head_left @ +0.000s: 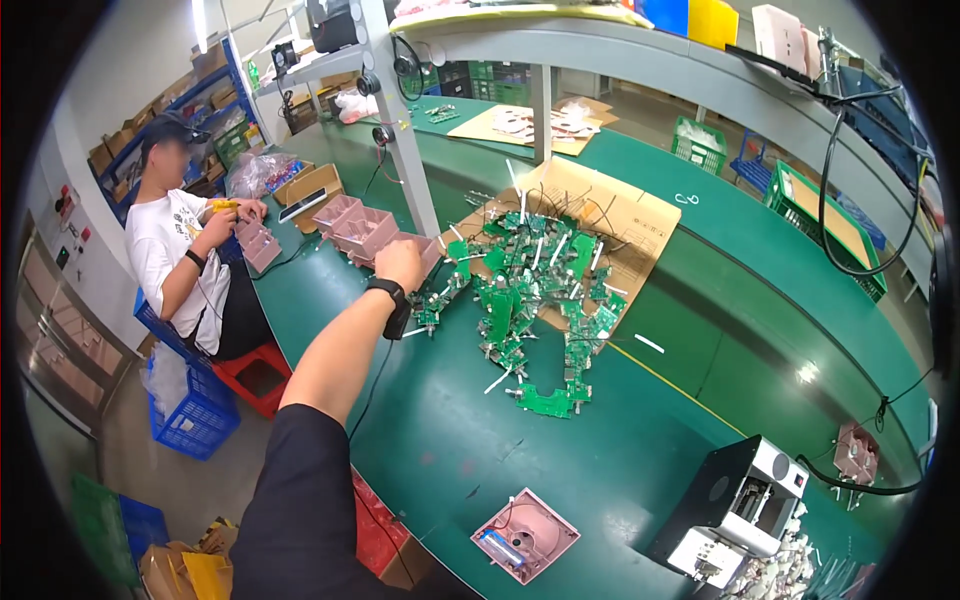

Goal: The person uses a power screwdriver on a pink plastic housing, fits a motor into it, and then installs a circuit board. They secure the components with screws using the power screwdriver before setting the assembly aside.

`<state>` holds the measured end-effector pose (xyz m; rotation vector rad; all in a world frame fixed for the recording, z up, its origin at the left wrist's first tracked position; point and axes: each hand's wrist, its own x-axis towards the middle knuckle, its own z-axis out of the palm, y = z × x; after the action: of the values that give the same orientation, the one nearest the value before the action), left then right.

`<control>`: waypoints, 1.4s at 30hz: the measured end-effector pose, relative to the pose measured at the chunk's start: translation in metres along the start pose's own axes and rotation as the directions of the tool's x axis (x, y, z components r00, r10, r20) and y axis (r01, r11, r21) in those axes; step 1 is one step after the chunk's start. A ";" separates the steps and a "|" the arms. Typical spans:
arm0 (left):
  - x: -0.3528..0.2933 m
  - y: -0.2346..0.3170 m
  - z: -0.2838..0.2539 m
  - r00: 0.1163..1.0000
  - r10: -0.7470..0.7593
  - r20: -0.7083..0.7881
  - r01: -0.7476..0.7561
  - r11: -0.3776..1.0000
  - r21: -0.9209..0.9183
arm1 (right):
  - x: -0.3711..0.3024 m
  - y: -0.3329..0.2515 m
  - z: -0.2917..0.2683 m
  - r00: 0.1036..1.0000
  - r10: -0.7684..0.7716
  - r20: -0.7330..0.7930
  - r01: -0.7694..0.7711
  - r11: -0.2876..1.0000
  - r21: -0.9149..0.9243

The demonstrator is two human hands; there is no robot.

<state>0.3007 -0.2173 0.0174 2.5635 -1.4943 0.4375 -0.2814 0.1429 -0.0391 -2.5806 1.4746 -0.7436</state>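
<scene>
My left hand (400, 264), with a black watch (391, 297) on the wrist, reaches far across the green table. Its fingers are curled over a pink plastic housing (432, 256) in a group at the far left; the fingertips are partly hidden. More pink housings (364, 232) sit just beyond the hand. To its right lies a heap of green circuit boards (530, 275) with wires and white strips. Close to the table's near edge is another pink housing (549, 520) holding a blue cylindrical battery (503, 549). My right hand is out of view.
Cardboard (640, 215) lies under the board heap. A black and white machine (735, 505) stands near right beside small white parts. A grey post (400, 130) rises beyond the housings. At left, a seated person (180, 250) handles a pink housing with a yellow tool.
</scene>
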 end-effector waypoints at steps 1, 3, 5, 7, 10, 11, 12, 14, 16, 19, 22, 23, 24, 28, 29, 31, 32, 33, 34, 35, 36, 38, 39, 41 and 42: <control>-0.007 0.003 -0.001 1.000 -0.008 -0.020 0.007 0.999 -0.049 | 0.001 0.000 -0.001 0.999 0.012 0.031 -0.012 1.000 -0.006; -0.011 0.002 -0.006 0.998 -0.020 -0.056 0.014 0.995 -0.101 | 0.001 0.002 0.004 1.000 -0.014 -0.022 0.014 1.000 -0.009; -0.015 -0.001 -0.011 0.996 -0.026 -0.080 0.012 0.985 -0.171 | -0.003 0.004 0.008 0.994 -0.048 -0.099 0.047 0.999 -0.014; -0.012 -0.008 -0.019 0.994 -0.030 -0.105 0.008 0.978 -0.209 | -0.005 0.005 0.012 0.990 -0.057 -0.129 0.054 0.998 -0.020; -0.006 -0.015 -0.043 0.997 -0.023 -0.070 -0.001 0.944 -0.331 | -0.007 0.003 0.013 0.983 -0.054 -0.177 0.049 0.998 -0.031; -0.008 -0.013 -0.049 0.997 -0.020 -0.080 -0.008 0.942 -0.335 | -0.008 0.002 0.012 0.983 -0.046 -0.177 0.041 0.999 -0.031; -0.014 -0.010 -0.054 0.986 0.031 -0.163 -0.080 0.949 -0.304 | -0.010 0.001 0.011 0.983 -0.038 -0.177 0.033 0.999 -0.032; -0.025 -0.003 -0.067 0.937 0.130 -0.325 -0.209 0.952 -0.223 | -0.014 -0.001 0.010 0.981 -0.036 -0.189 0.030 0.999 -0.032; -0.037 0.005 -0.080 0.892 0.165 -0.420 -0.268 0.943 -0.198 | -0.018 -0.004 0.010 0.983 -0.021 -0.185 0.013 0.999 -0.043; -0.059 0.018 -0.099 0.793 0.241 -0.560 -0.380 0.914 -0.144 | -0.021 -0.007 0.007 0.978 -0.022 -0.209 0.016 0.999 -0.031; -0.086 0.046 -0.116 0.652 0.330 -0.683 -0.528 0.844 -0.097 | -0.010 -0.002 0.015 0.964 -0.006 -0.265 0.007 1.000 0.004; -0.101 0.060 -0.127 0.657 0.340 -0.673 -0.532 0.842 -0.094 | -0.015 0.001 0.015 0.963 0.023 -0.269 -0.022 1.000 0.007; -0.123 0.071 -0.141 0.667 0.353 -0.656 -0.538 0.837 -0.096 | -0.020 0.010 0.022 0.981 0.094 -0.173 -0.084 0.995 0.063; -0.215 0.075 -0.168 0.628 0.426 -0.651 -0.648 0.749 -0.135 | 0.029 -0.014 -0.010 0.888 0.445 0.115 -0.431 0.721 0.543; -0.240 0.082 -0.161 0.659 0.468 -0.588 -0.665 0.728 -0.166 | 0.038 -0.015 -0.012 0.881 0.448 0.150 -0.456 0.723 0.519; -0.285 0.095 -0.149 0.702 0.515 -0.492 -0.676 0.699 -0.234 | 0.057 -0.013 -0.016 0.877 0.448 0.174 -0.471 0.731 0.494; -0.301 0.102 -0.141 0.719 0.521 -0.460 -0.672 0.689 -0.270 | 0.071 -0.012 -0.019 0.884 0.424 0.199 -0.468 0.784 0.407; -0.317 0.106 -0.135 0.745 0.521 -0.416 -0.656 0.684 -0.319 | 0.079 -0.012 -0.022 0.887 0.400 0.233 -0.458 0.830 0.320; -0.331 0.107 -0.132 0.771 0.517 -0.371 -0.634 0.683 -0.363 | 0.084 -0.015 -0.022 0.889 0.371 0.268 -0.434 0.870 0.233; -0.342 0.107 -0.129 0.773 0.509 -0.379 -0.629 0.692 -0.354 | 0.088 -0.014 -0.019 0.896 0.357 0.263 -0.419 0.876 0.240; -0.351 0.109 -0.126 0.792 0.490 -0.363 -0.607 0.692 -0.391 | 0.093 -0.010 -0.011 0.906 0.325 0.270 -0.389 0.891 0.235; -0.371 0.106 -0.130 0.822 0.452 -0.347 -0.567 0.711 -0.415 | 0.100 -0.008 -0.002 0.924 0.241 0.298 -0.316 0.919 0.235; -0.378 0.105 -0.131 0.838 0.435 -0.331 -0.544 0.716 -0.438 | 0.102 -0.009 -0.001 0.931 0.210 0.299 -0.288 0.926 0.245; -0.389 0.102 -0.135 0.870 0.391 -0.300 -0.492 0.730 -0.475 | 0.100 -0.011 0.003 0.929 0.212 0.304 -0.309 0.895 0.321; -0.393 0.100 -0.134 0.874 0.409 -0.263 -0.486 0.740 -0.465 | 0.097 -0.012 0.007 0.927 0.207 0.314 -0.319 0.876 0.362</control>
<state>0.0075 0.0937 0.0165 1.7122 -1.8656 0.2127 -0.2279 0.0682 -0.0057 -2.0232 1.3769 -0.5668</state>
